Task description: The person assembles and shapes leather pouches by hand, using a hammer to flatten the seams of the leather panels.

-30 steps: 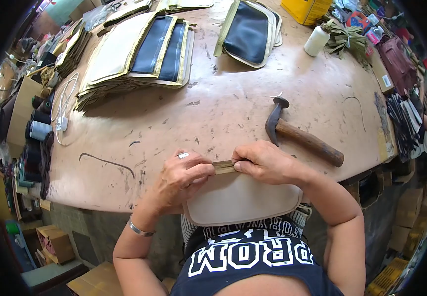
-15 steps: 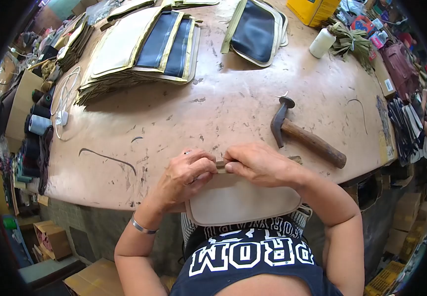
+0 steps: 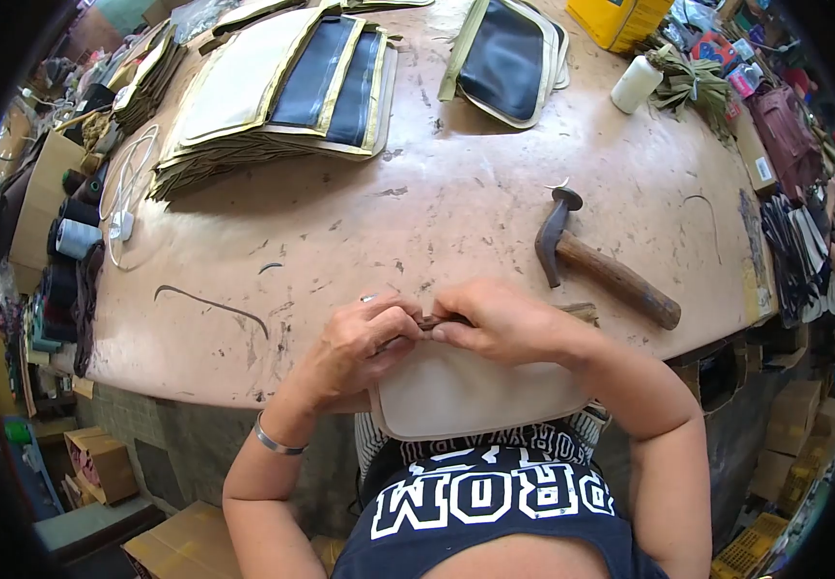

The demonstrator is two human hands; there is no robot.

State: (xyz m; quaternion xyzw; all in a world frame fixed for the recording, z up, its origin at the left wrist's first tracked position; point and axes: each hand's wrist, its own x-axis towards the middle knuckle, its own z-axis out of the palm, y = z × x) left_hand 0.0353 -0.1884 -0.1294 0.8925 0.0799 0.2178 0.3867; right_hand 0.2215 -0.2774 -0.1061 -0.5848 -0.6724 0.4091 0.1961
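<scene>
At the table's near edge lies an off-white panel (image 3: pixel 480 394) with rounded corners, its lower part overhanging toward my lap. My left hand (image 3: pixel 374 338) is closed, pinching the brownish strip (image 3: pixel 427 325) along the panel's far edge. Right beside it, my right hand (image 3: pixel 495 320) grips the same strip between thumb and fingers. The strip's right end (image 3: pixel 580 312) shows beyond my right hand. My fingers hide most of the part between them. A hammer (image 3: pixel 611 275) with a wooden handle rests on the table to the right of my hands.
Stacked panels (image 3: pixel 244 92) with dark windows stand at the far left of the table (image 3: pixel 340 241). More dark panels (image 3: pixel 502 63), a white bottle (image 3: pixel 636 85) and a yellow box (image 3: pixel 615 21) are farther back. Thread spools (image 3: pixel 78 241) line the left side.
My right hand has shifted slightly left, its thumb and fingers closer to my left hand's fingertips. The strip between them looks more pinched together. The view has shifted slightly.
</scene>
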